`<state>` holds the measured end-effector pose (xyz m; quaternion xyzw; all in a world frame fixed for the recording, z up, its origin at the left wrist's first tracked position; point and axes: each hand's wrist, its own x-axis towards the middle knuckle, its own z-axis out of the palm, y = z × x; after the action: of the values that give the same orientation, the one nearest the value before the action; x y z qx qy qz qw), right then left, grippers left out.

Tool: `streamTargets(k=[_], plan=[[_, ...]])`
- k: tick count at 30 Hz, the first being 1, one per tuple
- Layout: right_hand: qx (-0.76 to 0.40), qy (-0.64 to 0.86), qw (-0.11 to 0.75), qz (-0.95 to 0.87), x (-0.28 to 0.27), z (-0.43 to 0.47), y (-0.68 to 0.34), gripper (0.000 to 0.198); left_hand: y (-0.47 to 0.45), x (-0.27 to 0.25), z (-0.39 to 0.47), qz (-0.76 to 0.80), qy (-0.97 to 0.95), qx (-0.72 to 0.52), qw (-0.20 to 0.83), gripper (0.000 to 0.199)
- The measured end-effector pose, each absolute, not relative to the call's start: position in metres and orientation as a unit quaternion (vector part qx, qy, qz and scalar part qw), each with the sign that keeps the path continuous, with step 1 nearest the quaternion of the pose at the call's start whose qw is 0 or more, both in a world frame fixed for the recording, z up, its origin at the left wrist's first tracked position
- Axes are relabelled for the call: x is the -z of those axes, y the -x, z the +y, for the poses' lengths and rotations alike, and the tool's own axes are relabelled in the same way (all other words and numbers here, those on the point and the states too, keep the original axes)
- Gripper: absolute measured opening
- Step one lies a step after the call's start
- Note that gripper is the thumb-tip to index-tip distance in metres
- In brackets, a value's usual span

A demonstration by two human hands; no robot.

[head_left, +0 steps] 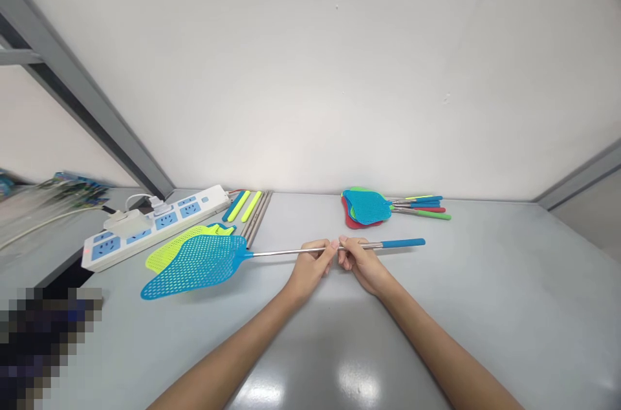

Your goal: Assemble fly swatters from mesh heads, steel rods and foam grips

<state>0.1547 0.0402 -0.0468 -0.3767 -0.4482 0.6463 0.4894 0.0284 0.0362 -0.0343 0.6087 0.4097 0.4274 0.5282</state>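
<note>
A blue fly swatter is held out level above the table, its mesh head to the left and its blue handle to the right. My left hand is closed around its thin metal rod. Close beside it, my right hand grips the same rod, nearer the handle. Beneath the blue mesh lie yellow and blue swatter heads, partly covered. Behind them are loose yellow and blue handle grips and several metal rods.
A white power strip with plugs and cables lies at the left. Several swatters in blue, red and green are piled near the back wall. Grey frame posts stand at the left, with plastic-wrapped items beyond.
</note>
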Motion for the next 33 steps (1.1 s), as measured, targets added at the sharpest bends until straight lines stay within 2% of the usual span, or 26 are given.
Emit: streamTargets(k=[9,33], plan=[[-0.693,0.304,0.484,-0.439,0.043,0.030,-0.143,0.039,-0.030,0.033,0.034,0.363,-0.600,-0.440,0.561,0.036],[-0.712,0.294,0.477,-0.423,0.042,0.032,-0.144,0.039,-0.031,0.035,0.035,0.376,-0.587,-0.450,0.558,0.041]])
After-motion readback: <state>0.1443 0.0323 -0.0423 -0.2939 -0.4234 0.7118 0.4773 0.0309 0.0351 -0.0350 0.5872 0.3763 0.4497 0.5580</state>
